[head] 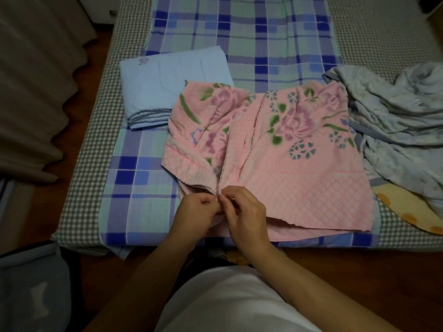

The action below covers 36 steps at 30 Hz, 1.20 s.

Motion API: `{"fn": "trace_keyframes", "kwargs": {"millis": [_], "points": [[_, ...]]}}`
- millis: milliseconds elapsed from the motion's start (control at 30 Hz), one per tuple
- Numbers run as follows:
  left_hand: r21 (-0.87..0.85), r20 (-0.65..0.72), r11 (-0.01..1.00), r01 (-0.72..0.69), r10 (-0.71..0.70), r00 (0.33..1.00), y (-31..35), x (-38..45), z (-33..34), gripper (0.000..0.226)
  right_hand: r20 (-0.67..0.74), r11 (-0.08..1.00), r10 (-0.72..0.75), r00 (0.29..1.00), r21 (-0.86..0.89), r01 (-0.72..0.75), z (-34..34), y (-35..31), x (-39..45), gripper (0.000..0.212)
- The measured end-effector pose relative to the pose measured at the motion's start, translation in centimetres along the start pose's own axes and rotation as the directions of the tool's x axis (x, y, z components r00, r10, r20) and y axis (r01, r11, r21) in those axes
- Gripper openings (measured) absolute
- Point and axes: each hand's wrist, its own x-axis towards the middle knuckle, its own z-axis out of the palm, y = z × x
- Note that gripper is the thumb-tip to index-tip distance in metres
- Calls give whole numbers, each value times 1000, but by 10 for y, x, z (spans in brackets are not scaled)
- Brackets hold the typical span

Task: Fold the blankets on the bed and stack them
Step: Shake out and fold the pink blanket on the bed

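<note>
While both hands meet at the near edge of the bed, the left hand and right hand each pinch the gathered hem of the pink blanket, which lies partly folded on the plaid sheet. Farther left sits a folded blue blanket; to the right lies a crumpled grey blanket.

Partly folded blanket sits mid-bed on the sheet, at the near edge. Folded blanket lies behind-left, touching it. Crumpled blanket lies right, over a cushion.
</note>
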Motion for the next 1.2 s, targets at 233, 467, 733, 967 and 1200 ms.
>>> {"fn": "trace_keyframes", "kwargs": {"millis": [233, 467, 733, 967, 1200], "points": [[-223, 76, 971, 88, -73, 994, 1, -4, 1, 26, 12, 995, -87, 996, -47, 88, -1, 6, -10, 10], [-370, 113, 923, 104, -67, 991, 1, -8, 5, 38, 27, 999, -19, 999, 33, 18, -7, 6, -12, 5], [-191, 118, 979, 66, -43, 992, -1, -4, 1, 22, -13, 999, -29, 999, -29, 29, -7, 5, -12, 9], [-406, 204, 901, 151, -71, 976, -9, 5, 0, 20, 10, 976, 160, 987, 151, -159, -4, 0, -6, 10], [-473, 153, 854, 217, -163, 975, -15, 11, 0, 14, 197, 635, 613, 765, 453, -626, -6, -9, 8, 7]]}}
